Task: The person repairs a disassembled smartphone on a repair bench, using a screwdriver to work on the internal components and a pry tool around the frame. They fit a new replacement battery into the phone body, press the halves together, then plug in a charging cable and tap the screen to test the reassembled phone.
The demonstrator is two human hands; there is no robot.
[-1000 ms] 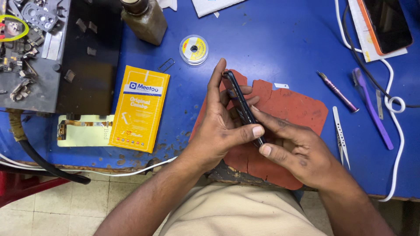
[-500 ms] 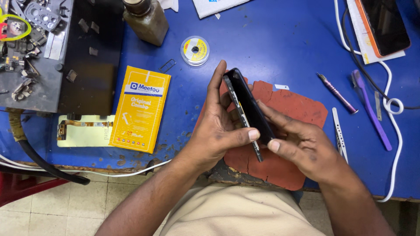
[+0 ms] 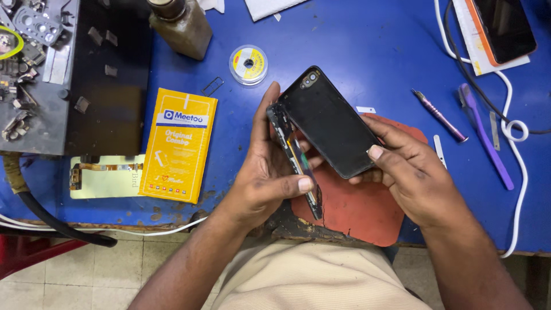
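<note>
**Above the red mat: a phone's back cover lifted away from its frame**

Over the red mat [image 3: 361,212] at the near edge of the blue workbench [image 3: 367,51], the person holds a black phone opened like a book. The left hand [image 3: 267,178] is closed around the phone frame [image 3: 293,155], thumb pressed on its lower edge and fingers wrapped behind it, so that the frame stands on edge, tilted. The right hand [image 3: 413,172] pinches the black back cover [image 3: 330,123] at its lower corner, thumb on top and fingers beneath; the cover is swung open to the right, its camera cut-out at the far end, and meets the frame only along the left side.

The step in hand appears to be parting cover from frame. The next move would call for a slow, even pull along the joined edge, since any ribbon or clip there cannot be seen.

Around the work: a yellow packet [image 3: 178,143] lies to the left, partly over a pale card with a flex strip [image 3: 103,175]; a small reel [image 3: 248,63] and a brown bottle [image 3: 181,23] lie beyond. A purple pry tool [image 3: 485,135], a slim screwdriver [image 3: 439,115] and a white cable [image 3: 513,132] lie to the right, well apart from the hands. Nothing crowds the mat itself.
</note>
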